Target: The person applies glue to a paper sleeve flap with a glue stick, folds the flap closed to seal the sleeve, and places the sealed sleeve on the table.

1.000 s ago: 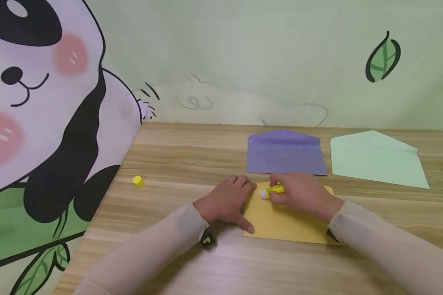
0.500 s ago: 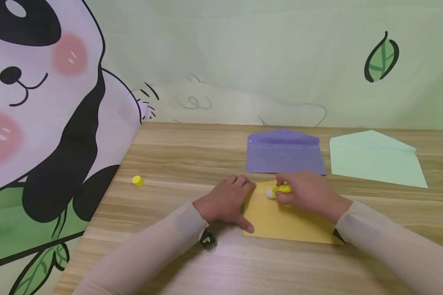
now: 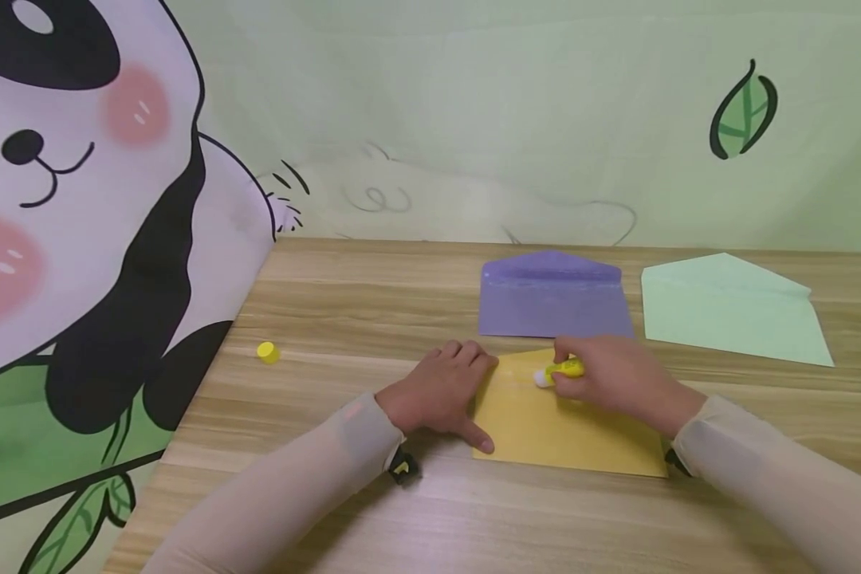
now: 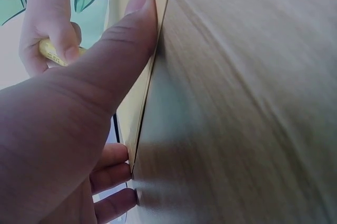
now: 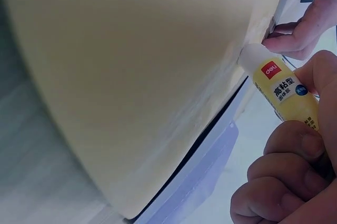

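A yellow envelope (image 3: 560, 434) lies on the wooden table in front of me. My right hand (image 3: 617, 375) grips a yellow glue stick (image 3: 568, 368), its white tip touching the envelope near the upper edge. In the right wrist view the glue stick (image 5: 284, 90) carries a red label, and a whitish smear runs along the envelope's edge (image 5: 195, 100). My left hand (image 3: 441, 395) rests on the envelope's left edge with fingers and thumb spread; in the left wrist view its thumb (image 4: 118, 45) lies on the paper.
Behind the yellow envelope lies a purple envelope (image 3: 556, 303), flap up. A pale green envelope (image 3: 732, 315) is to its right. Far left on the table (image 3: 330, 311) sits a small yellow cap (image 3: 268, 351). A panda-printed cloth (image 3: 438, 104) hangs behind.
My right hand has slid the glue stick to the right along the upper part of the yellow envelope. The left hand has stayed in place.
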### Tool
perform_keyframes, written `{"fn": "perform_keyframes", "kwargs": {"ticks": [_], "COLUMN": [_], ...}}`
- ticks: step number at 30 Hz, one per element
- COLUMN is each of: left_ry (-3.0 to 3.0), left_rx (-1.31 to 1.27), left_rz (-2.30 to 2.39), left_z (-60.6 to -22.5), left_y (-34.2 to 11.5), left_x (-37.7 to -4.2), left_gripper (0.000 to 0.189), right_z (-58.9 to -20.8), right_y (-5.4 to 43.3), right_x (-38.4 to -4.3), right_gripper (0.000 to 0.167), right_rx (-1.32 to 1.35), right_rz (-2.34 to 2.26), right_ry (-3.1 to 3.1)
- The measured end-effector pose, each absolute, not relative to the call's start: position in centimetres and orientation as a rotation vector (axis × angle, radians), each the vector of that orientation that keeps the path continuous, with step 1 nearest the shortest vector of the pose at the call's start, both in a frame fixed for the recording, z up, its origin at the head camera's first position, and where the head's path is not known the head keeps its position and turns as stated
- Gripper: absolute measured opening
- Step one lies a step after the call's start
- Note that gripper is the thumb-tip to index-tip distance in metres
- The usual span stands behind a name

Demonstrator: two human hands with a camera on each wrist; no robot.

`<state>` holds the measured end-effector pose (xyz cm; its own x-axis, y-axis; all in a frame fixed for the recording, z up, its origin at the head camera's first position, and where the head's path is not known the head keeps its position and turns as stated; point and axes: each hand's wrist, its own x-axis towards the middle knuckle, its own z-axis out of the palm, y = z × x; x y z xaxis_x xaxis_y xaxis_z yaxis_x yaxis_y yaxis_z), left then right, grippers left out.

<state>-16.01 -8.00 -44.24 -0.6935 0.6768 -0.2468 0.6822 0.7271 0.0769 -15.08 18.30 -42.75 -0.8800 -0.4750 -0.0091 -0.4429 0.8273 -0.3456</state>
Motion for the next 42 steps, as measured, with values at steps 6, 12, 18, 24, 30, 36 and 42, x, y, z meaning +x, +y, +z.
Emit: {"fn": "perform_keyframes", "kwargs": {"ticks": [6,12,18,24,30,36,42], "left_ry": [2.677,2.677,2.677,2.669,2.67,2.668,2.665], "left_rx": [1.08,1.079,1.082,1.08,1.084,1.083,1.078], "left_rz": [-0.04,-0.039,-0.045,-0.039,-0.041,-0.031,-0.03], "left_z": [-44.4,-44.6,-44.6,-44.5,-44.7,-44.8,-44.8], "left_y": [-8.0,-7.9,-8.0,-8.0,-8.0,-8.0,-8.0], "left_x": [-16.1,-16.2,-16.2,-16.2,-16.2,-16.2,-16.3], "left_gripper": [0.121,0.121,0.122,0.122,0.122,0.122,0.122], "right_z": [-42.9,-43.0,-42.7,-42.6,-42.7,-42.7,-42.5], "right_y": [19.2,20.2,21.0,22.2,23.4,24.4,25.9], "right_x": [-14.8,-14.7,-14.4,-14.1,-14.0,-13.8,-13.7], "right_gripper": [0.015,0.015,0.015,0.014,0.013,0.011,0.011], "right_rx": [-0.745,-0.698,-0.69,-0.679,-0.642,-0.621,-0.619], "right_rz": [-0.494,-0.496,-0.492,-0.506,-0.482,-0.467,-0.433], "right_ry": [2.948,2.933,2.934,2.935,2.935,2.937,2.949]}}
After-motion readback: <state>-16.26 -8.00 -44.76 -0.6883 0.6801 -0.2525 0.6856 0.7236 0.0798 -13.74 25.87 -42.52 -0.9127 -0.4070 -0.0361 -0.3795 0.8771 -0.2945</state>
